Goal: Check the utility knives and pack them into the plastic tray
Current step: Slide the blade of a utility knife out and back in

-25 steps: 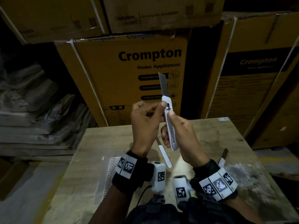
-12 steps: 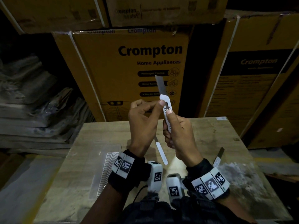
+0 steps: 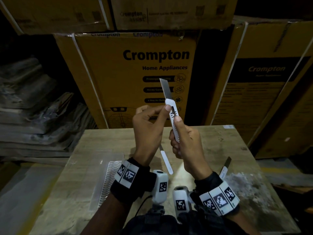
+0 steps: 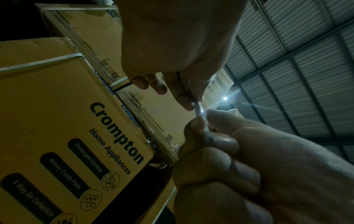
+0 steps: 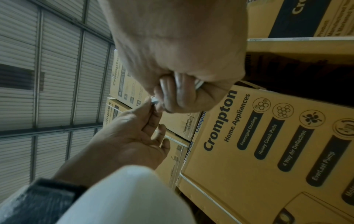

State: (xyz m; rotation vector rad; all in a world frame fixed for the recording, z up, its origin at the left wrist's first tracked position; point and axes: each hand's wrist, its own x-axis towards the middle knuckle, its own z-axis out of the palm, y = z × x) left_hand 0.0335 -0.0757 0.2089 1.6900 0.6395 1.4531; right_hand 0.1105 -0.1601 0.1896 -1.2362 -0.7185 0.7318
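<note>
Knife (image 3: 173,119) held upright above the table (image 3: 105,143), blade (image 3: 165,89) extended.

The right hand (image 3: 188,146) wrapped its fingers round the white slotted handle, thumb lying on the slider, while the left hand (image 3: 149,126) pinched the handle's top end just below the grey, flat, angle-tipped blade (pointing toward the stacked cartons (image 3: 135,73)). Beneath the hands a second white knife (image 3: 166,161) lay on the worn wooden top, and a third (image 3: 226,168), its dark blade out, lay near the right wrist. The clear ribbed plastic tray (image 3: 108,180) sat left of the left wrist, near the table's left edge. Printed cardboard boxes crowded the far edge, with flattened sheets (image 3: 33,116) piled at left.
</note>
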